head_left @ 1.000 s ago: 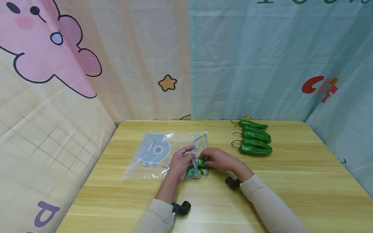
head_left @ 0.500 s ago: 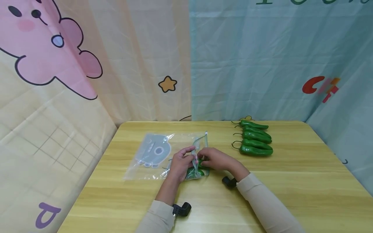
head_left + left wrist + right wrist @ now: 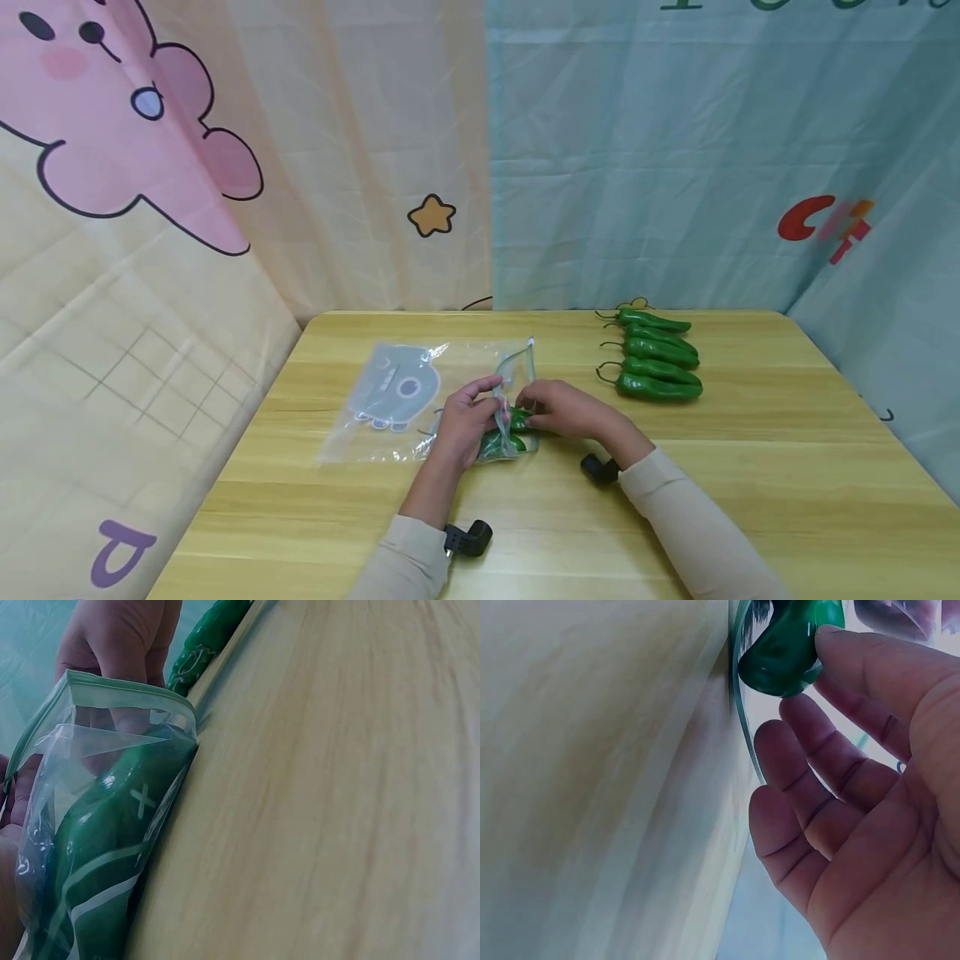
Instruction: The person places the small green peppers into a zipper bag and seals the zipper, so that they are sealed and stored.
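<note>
A clear zip bag (image 3: 465,354) with a blue-grey cartoon print lies on the table, its mouth towards the right. My left hand (image 3: 467,421) pinches the upper layer of that mouth and holds it raised. At the opening, my right hand (image 3: 566,408) has thumb and forefinger on the end of a green pepper (image 3: 780,656); its other fingers are loosely bent. Most of that pepper is inside the bag. Another green pepper (image 3: 498,446) lies in the bag along the near side, and the left wrist view shows a pepper (image 3: 97,832) through the printed plastic.
Several green peppers (image 3: 658,387) lie in a column at the back right of the wooden table (image 3: 765,467), stems to the left. Printed cloth curtains (image 3: 637,167) stand behind the table and along both sides.
My right hand went slightly left into the bag's mouth with the pepper, then drew back a little to the right. The pepper sits slightly deeper. My left hand has stayed in place.
</note>
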`<state>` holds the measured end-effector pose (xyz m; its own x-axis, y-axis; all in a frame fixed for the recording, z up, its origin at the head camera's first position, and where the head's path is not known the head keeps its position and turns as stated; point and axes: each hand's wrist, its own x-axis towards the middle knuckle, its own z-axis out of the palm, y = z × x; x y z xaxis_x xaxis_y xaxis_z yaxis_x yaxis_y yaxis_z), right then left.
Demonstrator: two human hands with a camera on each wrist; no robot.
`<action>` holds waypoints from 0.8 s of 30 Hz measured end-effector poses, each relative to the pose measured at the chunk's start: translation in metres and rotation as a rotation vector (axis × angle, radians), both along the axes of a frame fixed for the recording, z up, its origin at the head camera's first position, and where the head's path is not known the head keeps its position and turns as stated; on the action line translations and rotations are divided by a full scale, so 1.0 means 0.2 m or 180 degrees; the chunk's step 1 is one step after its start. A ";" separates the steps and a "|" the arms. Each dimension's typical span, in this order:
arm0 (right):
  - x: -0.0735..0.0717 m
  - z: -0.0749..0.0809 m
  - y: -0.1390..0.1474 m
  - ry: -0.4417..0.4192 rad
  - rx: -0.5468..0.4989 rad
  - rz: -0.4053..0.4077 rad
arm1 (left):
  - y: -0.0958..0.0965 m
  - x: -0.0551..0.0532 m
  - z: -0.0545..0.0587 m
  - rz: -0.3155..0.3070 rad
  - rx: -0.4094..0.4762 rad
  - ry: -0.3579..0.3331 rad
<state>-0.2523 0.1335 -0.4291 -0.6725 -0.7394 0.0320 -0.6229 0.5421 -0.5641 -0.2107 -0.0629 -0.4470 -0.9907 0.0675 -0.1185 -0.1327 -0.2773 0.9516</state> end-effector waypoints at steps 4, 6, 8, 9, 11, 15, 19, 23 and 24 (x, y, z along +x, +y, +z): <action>0.00 -0.01 0.01 -0.0018 -0.0018 0.0023 | 0.00 0.00 -0.01 -0.0010 0.0002 0.0010; 0.00 -0.01 0.00 -0.0027 -0.0029 0.0016 | 0.00 0.00 -0.01 -0.0010 0.0008 0.0030; -0.01 -0.02 0.00 -0.0014 -0.0045 0.0023 | 0.00 0.00 -0.01 -0.0004 0.0016 0.0054; -0.01 -0.02 -0.01 -0.0012 -0.0046 0.0016 | 0.00 0.01 0.00 -0.0003 0.0019 0.0061; -0.01 -0.03 -0.02 -0.0003 -0.0057 0.0005 | 0.00 0.01 0.00 -0.0006 0.0015 0.0077; -0.02 -0.03 -0.04 0.0014 -0.0074 0.0005 | 0.00 0.01 0.00 -0.0025 0.0032 0.0086; -0.02 -0.03 -0.05 0.0056 -0.0084 0.0055 | 0.00 0.01 0.00 -0.0026 0.0041 0.0075; -0.03 -0.03 -0.04 0.0039 -0.0057 -0.0010 | 0.00 0.00 0.00 -0.0021 0.0046 0.0064; -0.03 -0.03 -0.04 0.0024 -0.0046 -0.0055 | 0.00 0.00 0.00 -0.0020 0.0043 0.0069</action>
